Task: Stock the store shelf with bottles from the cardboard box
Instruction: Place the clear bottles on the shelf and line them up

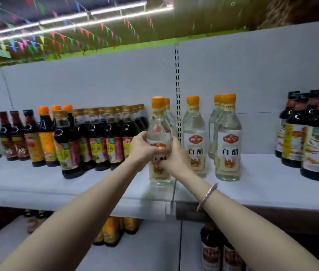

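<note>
A clear vinegar bottle [158,133] with an orange cap stands upright on the white store shelf [76,184], near its front edge. My left hand [140,148] grips its left side at label height. My right hand [176,160] grips the right side, fingers curled over the label. A second clear bottle [168,106] stands right behind it. More of the same white-vinegar bottles [194,133] [228,141] stand to the right. The cardboard box is out of view.
Dark sauce bottles [88,137] crowd the shelf to the left, and more dark bottles [311,137] stand at the far right. The lower shelf holds yellow bottles [115,231] and dark bottles [219,251]. A slotted upright [177,85] runs up the back wall.
</note>
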A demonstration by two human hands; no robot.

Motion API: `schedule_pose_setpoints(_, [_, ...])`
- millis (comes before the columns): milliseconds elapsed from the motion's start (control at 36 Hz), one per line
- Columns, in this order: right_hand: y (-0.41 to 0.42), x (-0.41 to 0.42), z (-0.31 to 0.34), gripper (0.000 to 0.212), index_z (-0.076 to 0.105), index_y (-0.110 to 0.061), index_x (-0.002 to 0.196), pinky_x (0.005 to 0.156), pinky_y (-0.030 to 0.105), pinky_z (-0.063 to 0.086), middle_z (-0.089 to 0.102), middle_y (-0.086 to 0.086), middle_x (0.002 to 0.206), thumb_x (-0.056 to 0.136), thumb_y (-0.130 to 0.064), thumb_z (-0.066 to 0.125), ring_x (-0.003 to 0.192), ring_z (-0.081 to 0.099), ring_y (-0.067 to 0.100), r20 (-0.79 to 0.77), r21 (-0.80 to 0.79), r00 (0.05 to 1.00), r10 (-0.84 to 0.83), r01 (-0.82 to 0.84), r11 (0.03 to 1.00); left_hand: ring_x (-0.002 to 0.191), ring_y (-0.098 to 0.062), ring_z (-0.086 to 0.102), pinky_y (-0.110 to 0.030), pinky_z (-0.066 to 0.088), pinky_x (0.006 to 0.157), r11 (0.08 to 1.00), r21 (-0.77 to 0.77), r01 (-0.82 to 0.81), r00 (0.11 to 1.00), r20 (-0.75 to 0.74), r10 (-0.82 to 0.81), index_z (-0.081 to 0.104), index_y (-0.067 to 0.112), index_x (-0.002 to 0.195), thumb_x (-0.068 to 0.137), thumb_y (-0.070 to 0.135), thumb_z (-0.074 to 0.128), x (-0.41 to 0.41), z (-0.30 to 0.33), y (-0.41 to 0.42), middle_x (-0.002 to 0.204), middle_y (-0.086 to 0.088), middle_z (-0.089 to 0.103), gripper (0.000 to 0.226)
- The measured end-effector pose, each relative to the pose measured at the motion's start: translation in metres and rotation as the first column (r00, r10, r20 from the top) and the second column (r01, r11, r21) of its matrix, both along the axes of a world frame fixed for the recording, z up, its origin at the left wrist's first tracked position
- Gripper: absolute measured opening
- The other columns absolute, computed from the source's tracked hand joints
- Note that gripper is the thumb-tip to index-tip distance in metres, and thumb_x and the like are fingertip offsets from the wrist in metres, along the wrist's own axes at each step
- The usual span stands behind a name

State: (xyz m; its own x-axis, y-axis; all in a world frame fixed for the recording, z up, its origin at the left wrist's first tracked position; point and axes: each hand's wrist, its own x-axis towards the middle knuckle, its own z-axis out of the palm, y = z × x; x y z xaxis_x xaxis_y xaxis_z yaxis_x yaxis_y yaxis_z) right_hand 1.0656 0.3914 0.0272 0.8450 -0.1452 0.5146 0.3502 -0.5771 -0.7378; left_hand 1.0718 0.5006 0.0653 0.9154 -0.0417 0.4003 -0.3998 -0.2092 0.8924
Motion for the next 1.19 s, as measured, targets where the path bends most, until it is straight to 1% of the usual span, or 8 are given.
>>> schedule_pose_setpoints(139, [0.004, 0.008, 0.000, 0.094, 0.024, -0.018, 0.145, 0.068, 0.022, 0.047, 0.067, 0.001, 0.112, 0.071, -0.017, 0.082, 0.096, 0.064, 0.017, 0.004, -0.044, 0.999, -0.048, 0.048, 0.998, 0.082, -0.012, 0.067, -0.020, 0.052, 0.059, 1.000, 0.003, 0.029, 0.999, -0.033, -0.029, 0.060, 0.021, 0.087, 0.050, 0.009, 0.092, 0.025, -0.005, 0.006, 0.086, 0.002, 0.069, 0.051])
schedule_pose_setpoints(306, [0.006, 0.016, 0.000, 0.083, 0.031, -0.018, 0.139, 0.076, 0.025, 0.051, 0.064, 0.002, 0.116, 0.072, -0.017, 0.081, 0.103, 0.063, 0.018, -0.015, -0.034, 0.997, -0.071, 0.070, 0.997, 0.079, -0.012, 0.069, -0.020, 0.053, 0.056, 0.995, 0.003, 0.100, 0.994, -0.055, -0.099, 0.062, 0.014, 0.098, 0.053, 0.009, 0.091, 0.041, -0.005, 0.007, 0.090, -0.002, 0.070, 0.053])
schedule_pose_setpoints(500, [0.005, 0.026, -0.006, 0.079, 0.037, -0.018, 0.133, 0.081, 0.033, 0.056, 0.066, 0.000, 0.109, 0.068, -0.019, 0.083, 0.098, 0.065, 0.016, -0.005, -0.001, 0.993, -0.115, 0.115, 0.993, 0.087, -0.018, 0.070, -0.040, 0.059, 0.080, 0.997, 0.016, 0.070, 0.998, -0.002, -0.070, 0.064, 0.015, 0.100, 0.051, 0.022, 0.093, 0.059, -0.020, 0.002, 0.094, -0.003, 0.072, 0.057])
schedule_pose_setpoints(694, [0.005, 0.025, -0.010, 0.070, 0.038, -0.018, 0.131, 0.077, 0.028, 0.054, 0.064, 0.000, 0.105, 0.072, -0.016, 0.077, 0.095, 0.063, 0.016, -0.037, 0.035, 0.991, -0.131, 0.132, 0.991, 0.089, -0.013, 0.067, -0.033, 0.058, 0.078, 0.999, 0.034, 0.005, 0.998, 0.065, -0.007, 0.059, 0.015, 0.106, 0.054, 0.018, 0.090, 0.056, -0.038, -0.003, 0.099, 0.000, 0.070, 0.061])
schedule_pose_setpoints(861, [0.012, 0.005, -0.028, 0.081, 0.025, -0.019, 0.144, 0.102, 0.034, 0.042, 0.038, 0.004, 0.140, 0.078, -0.016, 0.071, 0.126, 0.042, 0.019, 0.127, 0.039, 0.971, -0.201, 0.198, 0.979, 0.104, -0.011, 0.057, -0.027, 0.049, 0.090, 0.991, 0.040, -0.129, 0.974, 0.195, 0.119, 0.052, 0.015, 0.123, 0.067, 0.037, 0.083, 0.041, -0.060, 0.000, 0.119, 0.001, 0.057, 0.068])
schedule_pose_setpoints(944, [0.018, -0.012, -0.033, 0.058, 0.041, -0.018, 0.132, 0.092, 0.019, 0.038, 0.045, 0.002, 0.129, 0.081, -0.014, 0.068, 0.116, 0.046, 0.012, 0.250, 0.033, 0.956, -0.153, 0.149, 0.988, 0.094, -0.010, 0.059, -0.025, 0.050, 0.084, 0.985, -0.004, -0.171, 0.955, 0.246, 0.167, 0.059, 0.017, 0.109, 0.078, 0.036, 0.076, 0.024, -0.066, 0.003, 0.110, 0.000, 0.061, 0.040])
schedule_pose_setpoints(1028, [0.024, -0.027, -0.040, 0.033, 0.054, -0.015, 0.113, 0.079, 0.023, 0.050, 0.057, 0.003, 0.107, 0.082, -0.008, 0.066, 0.093, 0.057, 0.013, 0.291, 0.076, 0.955, -0.063, 0.042, 0.996, 0.081, -0.012, 0.063, -0.029, 0.054, 0.075, 0.986, -0.043, -0.163, 0.946, 0.278, 0.168, 0.065, 0.014, 0.089, 0.085, 0.031, 0.070, 0.002, -0.076, 0.008, 0.088, 0.000, 0.067, 0.019])
schedule_pose_setpoints(1194, [0.032, -0.061, -0.068, 0.022, 0.057, -0.015, 0.097, 0.062, 0.020, 0.049, 0.063, 0.003, 0.073, 0.081, -0.001, 0.064, 0.064, 0.059, 0.012, 0.288, 0.073, 0.955, 0.072, -0.097, 0.993, 0.065, -0.006, 0.062, -0.017, 0.048, 0.060, 0.976, -0.035, -0.215, 0.944, 0.250, 0.217, 0.066, 0.012, 0.081, 0.091, 0.022, 0.063, -0.053, -0.109, 0.019, 0.072, 0.007, 0.066, 0.014])
